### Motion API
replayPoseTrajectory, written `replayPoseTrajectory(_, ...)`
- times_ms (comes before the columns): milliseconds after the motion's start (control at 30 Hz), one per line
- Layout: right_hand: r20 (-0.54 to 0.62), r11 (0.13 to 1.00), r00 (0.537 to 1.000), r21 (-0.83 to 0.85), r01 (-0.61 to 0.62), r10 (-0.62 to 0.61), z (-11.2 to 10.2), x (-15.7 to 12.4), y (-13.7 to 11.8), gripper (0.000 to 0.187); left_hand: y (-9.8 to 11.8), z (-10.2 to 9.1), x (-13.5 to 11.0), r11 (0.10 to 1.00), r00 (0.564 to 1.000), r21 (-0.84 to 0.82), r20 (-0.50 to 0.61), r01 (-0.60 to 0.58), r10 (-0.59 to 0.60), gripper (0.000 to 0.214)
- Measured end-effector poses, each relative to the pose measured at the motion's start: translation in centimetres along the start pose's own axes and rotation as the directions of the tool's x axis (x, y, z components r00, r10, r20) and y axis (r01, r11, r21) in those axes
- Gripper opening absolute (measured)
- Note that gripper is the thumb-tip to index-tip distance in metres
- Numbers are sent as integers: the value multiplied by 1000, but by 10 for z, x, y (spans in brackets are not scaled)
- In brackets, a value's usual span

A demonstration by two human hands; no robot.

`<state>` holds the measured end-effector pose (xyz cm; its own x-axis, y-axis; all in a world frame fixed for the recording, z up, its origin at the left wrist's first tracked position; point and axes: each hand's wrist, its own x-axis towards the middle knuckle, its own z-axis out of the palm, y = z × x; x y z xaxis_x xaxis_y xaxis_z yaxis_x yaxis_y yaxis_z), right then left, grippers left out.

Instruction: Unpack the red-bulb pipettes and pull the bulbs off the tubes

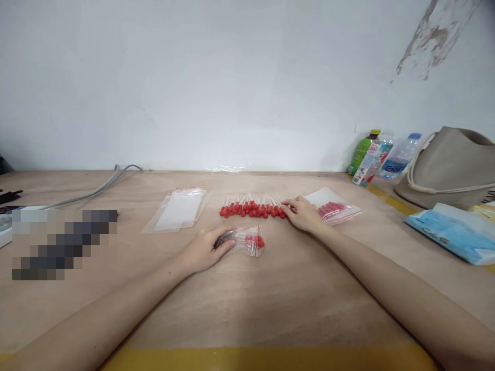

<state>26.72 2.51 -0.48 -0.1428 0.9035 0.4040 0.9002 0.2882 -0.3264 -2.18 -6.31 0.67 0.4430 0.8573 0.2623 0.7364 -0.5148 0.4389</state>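
Note:
A row of several clear droppers with red rubber bulbs (pixel 251 208) lies across the wooden table (pixel 270 288). My right hand (pixel 303 214) rests at the row's right end, fingers pinched on a dropper there. My left hand (pixel 204 250) holds the mouth of a small clear zip bag (pixel 247 240) lying flat in front of the row, with a few red-bulbed droppers inside. A filled zip bag of droppers (pixel 332 208) lies just right of my right hand. A stack of empty zip bags (pixel 178 208) lies to the left of the row.
Three bottles (pixel 373 154) stand at the back right against the white wall, beside a beige bag (pixel 452 167). A blue plastic packet (pixel 452 232) lies at the right edge. A grey cable (pixel 96 190) runs along the back left. Yellow tape marks the table's front edge.

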Motion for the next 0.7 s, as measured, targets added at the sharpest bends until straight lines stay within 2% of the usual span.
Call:
replayPoseTrajectory(133, -29, 998, 998, -19, 60, -60, -1, -3, -2, 20, 0, 0, 0, 1000, 1000, 5, -2, 2, -2, 36)
replayPoseTrajectory(267, -57, 991, 989, -17, 136, -137, 0, -7, -2, 20, 0, 0, 1, 1000, 1000, 9, -9, -3, 3, 35)
replayPoseTrajectory(400, -83, 989, 986, 16, 144, -142, 0, -8, -1, 21, 1, -1, 0, 1000, 1000, 4, -4, -7, 7, 35)
replayPoseTrajectory(500, -208, 983, 965, 54, 177, -162, -4, -11, -4, 21, 1, -1, 0, 1000, 1000, 8, 1, -13, 13, 36)
replayPoseTrajectory(600, -320, 954, 919, 109, 278, -231, -10, -21, -17, 19, 0, -1, -1, 1000, 1000, 15, 10, -12, 12, 38)
replayPoseTrajectory(633, -305, 935, 911, 131, 331, -279, -12, -26, -23, 18, -1, -1, -1, 1000, 1000, 13, 13, -10, 10, 39)
replayPoseTrajectory(700, -184, 870, 885, 184, 458, -427, -15, -36, -37, 15, -1, -2, -1, 1000, 1000, 1, 18, -17, 17, 40)
